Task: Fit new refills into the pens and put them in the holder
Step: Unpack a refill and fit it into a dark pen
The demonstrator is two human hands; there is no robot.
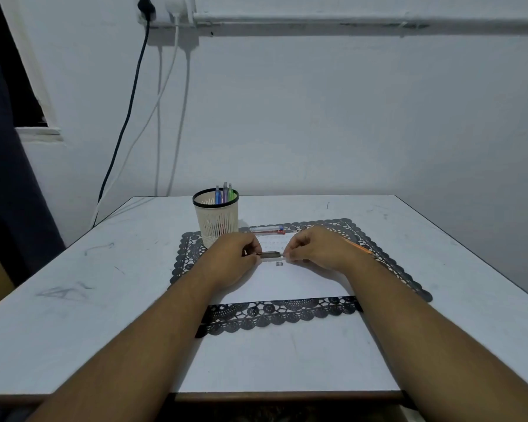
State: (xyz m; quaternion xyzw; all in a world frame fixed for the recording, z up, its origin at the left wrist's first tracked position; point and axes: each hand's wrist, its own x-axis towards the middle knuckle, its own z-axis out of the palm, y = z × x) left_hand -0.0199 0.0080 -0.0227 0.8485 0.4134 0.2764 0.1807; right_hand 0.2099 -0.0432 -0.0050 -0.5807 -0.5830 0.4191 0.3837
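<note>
A white worktop (73, 315) carries a black lace mat (387, 263), a slotted holder (218, 222) with three pens (224, 193), and a red pen (267, 229). Left hand (233, 255) and right hand (314, 248) pinch a grey pen (271, 255) between them, above the mat.

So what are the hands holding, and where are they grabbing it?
Both hands pinch one pen between them. The left hand grips its left end, the right hand its right end. Only the grey middle shows, above the white paper.
</note>
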